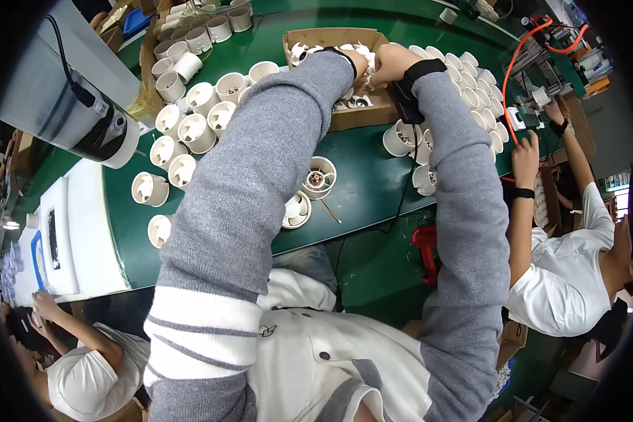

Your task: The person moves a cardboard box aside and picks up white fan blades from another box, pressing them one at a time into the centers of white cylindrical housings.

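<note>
Both my arms stretch over a green table to a cardboard box (362, 121) holding loose white fan blades (361, 102). Inside its right part, my right hand (394, 65) has its fingers bent and closed together beside white pieces; what they grip is hidden. My left hand (359, 62) reaches in right beside it, its fingers mostly out of sight. Below the box, near the table's front edge, stands a white round housing (320, 177) with a copper-coloured motor part inside. Touching it is another housing (297, 211) with a white fan in it.
White cups with fans (197, 132) crowd the left side. Stacked white cups (475, 88) fill the right, with several part-filled cups (399, 139) nearer. A black cable (409, 186) hangs over the table edge by a red stool (425, 246). Co-workers' hands (525, 163) work at right and far left.
</note>
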